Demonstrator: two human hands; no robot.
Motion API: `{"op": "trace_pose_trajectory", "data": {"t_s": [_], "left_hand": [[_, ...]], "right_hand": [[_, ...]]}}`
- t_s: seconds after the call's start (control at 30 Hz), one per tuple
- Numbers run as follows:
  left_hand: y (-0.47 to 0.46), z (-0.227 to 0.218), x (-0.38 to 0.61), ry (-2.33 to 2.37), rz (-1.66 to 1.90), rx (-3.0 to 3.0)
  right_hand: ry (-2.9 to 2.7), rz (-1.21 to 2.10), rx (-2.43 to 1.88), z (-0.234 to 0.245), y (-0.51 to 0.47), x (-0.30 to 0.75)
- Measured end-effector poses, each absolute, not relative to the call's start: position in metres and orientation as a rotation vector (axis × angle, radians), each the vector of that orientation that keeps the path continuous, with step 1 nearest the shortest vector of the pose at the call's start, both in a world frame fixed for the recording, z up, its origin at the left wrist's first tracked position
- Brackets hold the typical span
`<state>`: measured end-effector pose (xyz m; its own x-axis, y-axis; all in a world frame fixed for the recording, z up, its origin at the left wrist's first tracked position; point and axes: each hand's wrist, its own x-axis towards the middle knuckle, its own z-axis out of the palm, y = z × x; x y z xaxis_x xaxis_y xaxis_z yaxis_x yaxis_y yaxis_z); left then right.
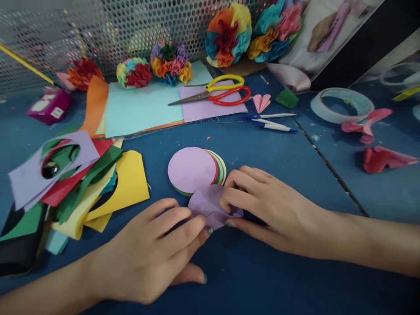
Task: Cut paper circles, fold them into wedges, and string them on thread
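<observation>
A light purple paper circle lies on the blue table, its near edge folded or creased. My right hand pinches this circle at its right side, with bent fingers above and the thumb low at the edge. My left hand rests its fingertips on the circle's left edge, fingers stretched out and thumb apart below. Just behind is a stack of paper circles, purple on top, with red, green, blue and yellow edges showing at the right. The circle's right part is hidden under my right fingers.
Paper offcuts with round holes pile at the left over a dark phone-like object. Scissors lie on paper sheets behind. Pens, a tape roll, pink folded petals and ruffled paper flowers stand farther back.
</observation>
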<state>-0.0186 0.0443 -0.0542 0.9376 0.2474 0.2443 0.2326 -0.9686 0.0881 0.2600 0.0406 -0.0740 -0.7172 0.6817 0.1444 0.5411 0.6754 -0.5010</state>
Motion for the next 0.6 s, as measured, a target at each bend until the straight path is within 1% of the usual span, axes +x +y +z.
{"op": "trace_pose_trajectory", "data": {"t_s": [0.37, 0.6], "left_hand": [[0.042, -0.051, -0.023, 0.219, 0.449, 3.07], [0.038, -0.053, -0.012, 0.389, 0.348, 3.093]], "right_hand": [[-2.535, 0.663, -0.936, -0.074, 0.043, 0.26], [-2.207, 1.078, -0.858, -0.07, 0.049, 0.266]]}}
